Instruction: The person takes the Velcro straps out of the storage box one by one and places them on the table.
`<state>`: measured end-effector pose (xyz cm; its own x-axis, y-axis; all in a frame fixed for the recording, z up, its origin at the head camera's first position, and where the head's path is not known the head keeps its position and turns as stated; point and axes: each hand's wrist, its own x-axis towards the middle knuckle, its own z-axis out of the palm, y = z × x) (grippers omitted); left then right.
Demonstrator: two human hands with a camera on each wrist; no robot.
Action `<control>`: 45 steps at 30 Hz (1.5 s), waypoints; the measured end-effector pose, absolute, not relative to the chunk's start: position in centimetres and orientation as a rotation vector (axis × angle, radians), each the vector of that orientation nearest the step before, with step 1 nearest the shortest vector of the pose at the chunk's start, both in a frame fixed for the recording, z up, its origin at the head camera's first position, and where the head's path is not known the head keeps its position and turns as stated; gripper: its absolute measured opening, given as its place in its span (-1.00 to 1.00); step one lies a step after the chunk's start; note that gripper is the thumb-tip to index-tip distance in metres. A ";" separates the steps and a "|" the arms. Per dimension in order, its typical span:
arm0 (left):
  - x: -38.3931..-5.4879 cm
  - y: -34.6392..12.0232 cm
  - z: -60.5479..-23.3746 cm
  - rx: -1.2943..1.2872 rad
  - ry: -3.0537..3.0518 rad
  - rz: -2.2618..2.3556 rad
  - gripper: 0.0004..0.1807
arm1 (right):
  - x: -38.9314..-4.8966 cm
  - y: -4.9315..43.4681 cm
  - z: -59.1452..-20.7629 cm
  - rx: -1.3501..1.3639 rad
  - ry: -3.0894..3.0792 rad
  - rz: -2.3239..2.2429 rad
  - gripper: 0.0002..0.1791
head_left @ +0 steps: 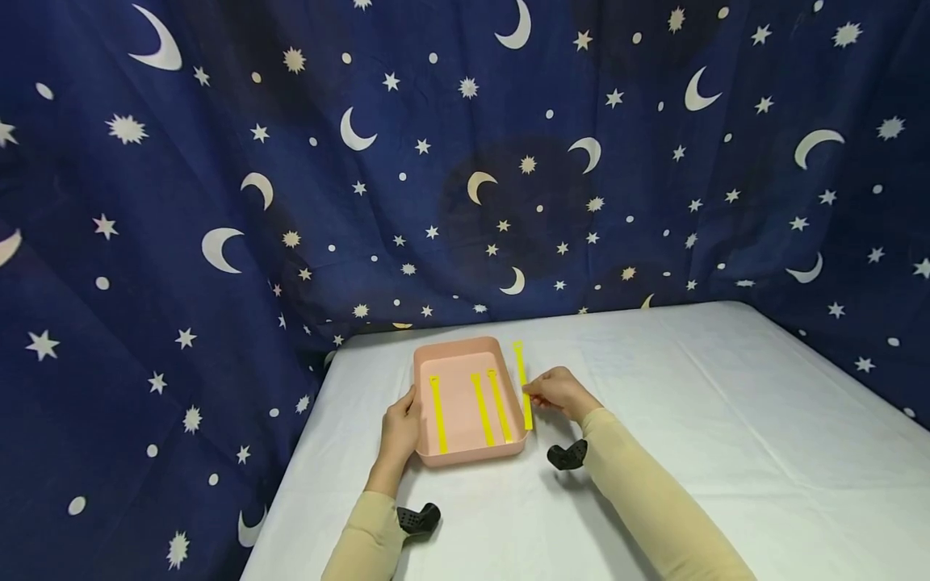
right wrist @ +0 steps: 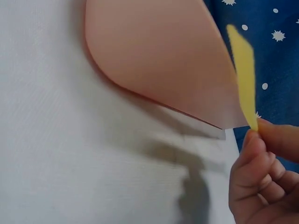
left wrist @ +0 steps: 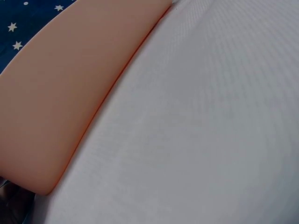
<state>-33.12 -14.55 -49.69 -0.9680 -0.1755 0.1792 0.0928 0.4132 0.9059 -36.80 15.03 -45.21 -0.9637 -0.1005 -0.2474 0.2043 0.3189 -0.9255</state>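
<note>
A pink rectangular tray (head_left: 456, 403) lies on the table, with three thin yellow strips inside, each with a small wider head at its far end. One strip (head_left: 439, 415) is toward the left wall; the other two, a middle strip (head_left: 483, 410) and a right strip (head_left: 500, 406), lie side by side. My left hand (head_left: 398, 428) holds the tray's left side at the rim. Just beyond the right wall, my right hand (head_left: 563, 391) pinches another yellow strip (head_left: 519, 365) between thumb and forefinger. The right wrist view shows this strip (right wrist: 245, 70) upright beside the tray's outer wall (right wrist: 159, 56).
White cloth (head_left: 697, 403) covers the table. A dark blue curtain (head_left: 436, 161) with moons and stars hangs behind it and along the left. A black wrist device (head_left: 419, 519) sits at the left cuff, another black device (head_left: 567, 456) at the right.
</note>
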 end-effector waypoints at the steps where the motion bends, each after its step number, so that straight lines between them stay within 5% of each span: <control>1: -33.2 -14.6 -49.7 0.072 -2.425 -1.580 -0.54 | -36.9 15.1 -45.3 0.100 2.324 -1.690 -0.84; 45: -33.2 -14.6 -49.3 0.082 -2.422 -1.628 -0.53 | -37.6 14.3 -47.3 0.332 2.588 -1.408 -0.89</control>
<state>-33.18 -14.65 -49.32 -0.9739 -0.1690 0.1514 0.0764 0.3840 0.9202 -37.63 14.33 -47.30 -0.9596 0.1109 -0.2587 0.2775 0.5274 -0.8030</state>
